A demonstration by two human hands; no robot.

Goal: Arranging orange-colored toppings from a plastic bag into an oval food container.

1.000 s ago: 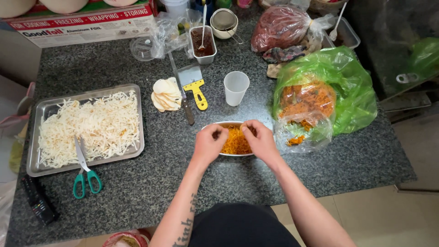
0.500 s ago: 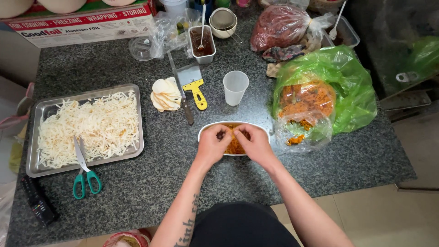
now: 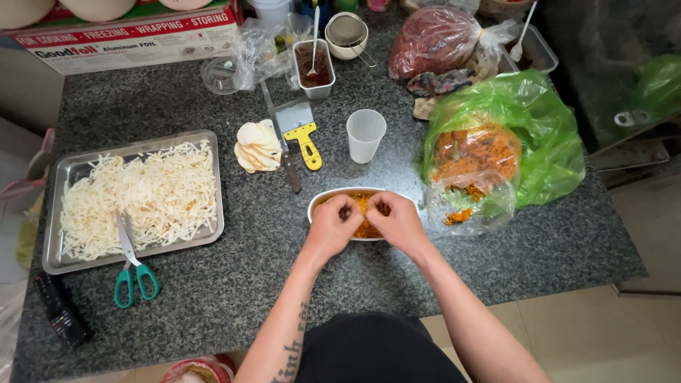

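Head view, white dish (image 3: 320,201) – under left hand (image 3: 330,228), right hand (image 3: 397,223)

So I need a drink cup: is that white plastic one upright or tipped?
Upright: the white plastic cup stands on its base, open mouth up.

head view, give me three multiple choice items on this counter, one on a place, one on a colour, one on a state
1. Where do the scissors lie?
A. blades on the metal tray, handles on the counter
B. inside the green bag
C. in the cup

2. What colour is the scraper handle?
A. red
B. yellow
C. black

3. What are the two hands doing?
A. both in the white bowl of orange shreds
B. both holding the cup
C. resting flat on the tray

Answers: 1 A, blades overlap the tray's corner; 2 B, handle is plainly yellow; 3 A, left hand and right hand have fingers in the shreds.
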